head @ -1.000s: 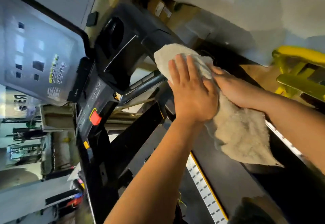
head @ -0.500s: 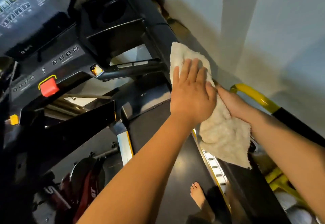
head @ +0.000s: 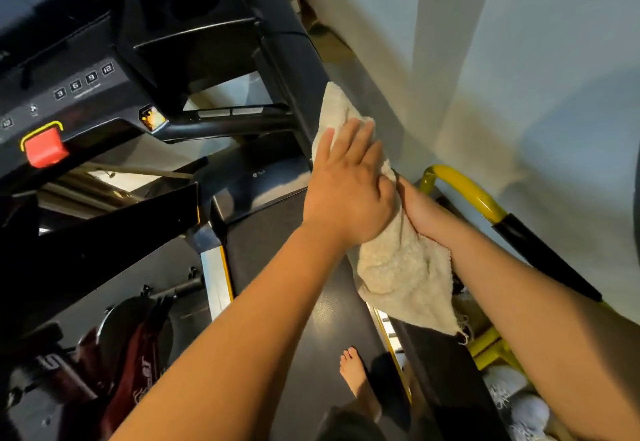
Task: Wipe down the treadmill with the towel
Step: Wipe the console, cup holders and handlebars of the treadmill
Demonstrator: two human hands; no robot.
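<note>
Here, in the head view, the left hand point(head: 346, 191) lies flat on a cream terry towel point(head: 398, 267), fingers straight and close together, pressing the cloth against the right-side upright point(head: 301, 70) of the black treadmill point(head: 263, 232). The towel runs from high on that upright down toward the near right, and its frayed lower corner hangs over the right side rail. The right hand point(head: 420, 206) meets the towel from the right, just beside the left hand. Its fingers are hidden behind the cloth and the other hand, so I cannot tell whether they grip or merely rest. To the far left sits the console point(head: 86, 87) with numbered keys and a red stop tab point(head: 45, 151). A bare foot point(head: 356, 375) stands on the belt. A yellow tubular frame point(head: 464, 191) stands right of the treadmill, beside the pale wall point(head: 519, 59).
</note>
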